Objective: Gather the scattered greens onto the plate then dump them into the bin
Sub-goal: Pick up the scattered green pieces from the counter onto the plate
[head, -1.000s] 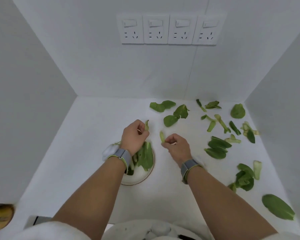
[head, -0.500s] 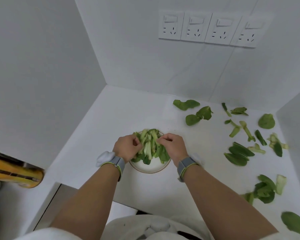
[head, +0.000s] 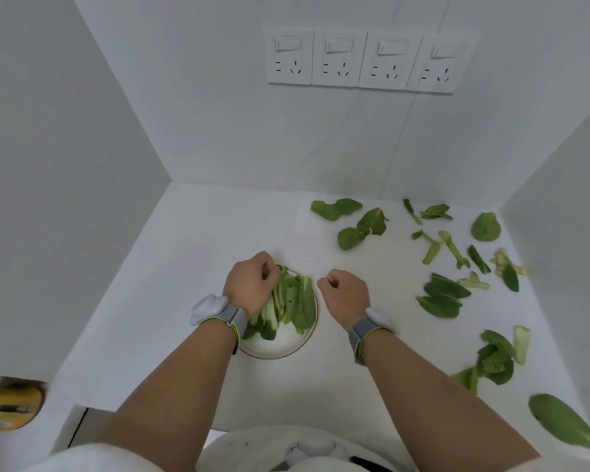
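Observation:
A white plate (head: 280,350) with a thin brown rim sits on the white counter and carries a pile of greens (head: 298,301). My left hand (head: 249,284) lies over the pile's left side, its fingers curled onto the stems. My right hand (head: 344,294) hovers just right of the plate with curled fingers, and nothing shows in it. Several loose leaves lie scattered to the right: a dark cluster (head: 440,296), a pair near the back wall (head: 336,208), a round leaf (head: 486,226), a bunch (head: 496,357) and a big leaf (head: 559,420) near the front edge.
White walls close the counter in on the left, back and right. A row of wall sockets (head: 358,59) is mounted on the back wall. A yellow object (head: 9,403) shows below the counter's left front corner. Pale stem pieces (head: 452,248) lie at the right rear.
Both hands brought greens to the plate and set them on the pile. My right hand has since drawn back to the right of the plate; my left hand stays on the greens.

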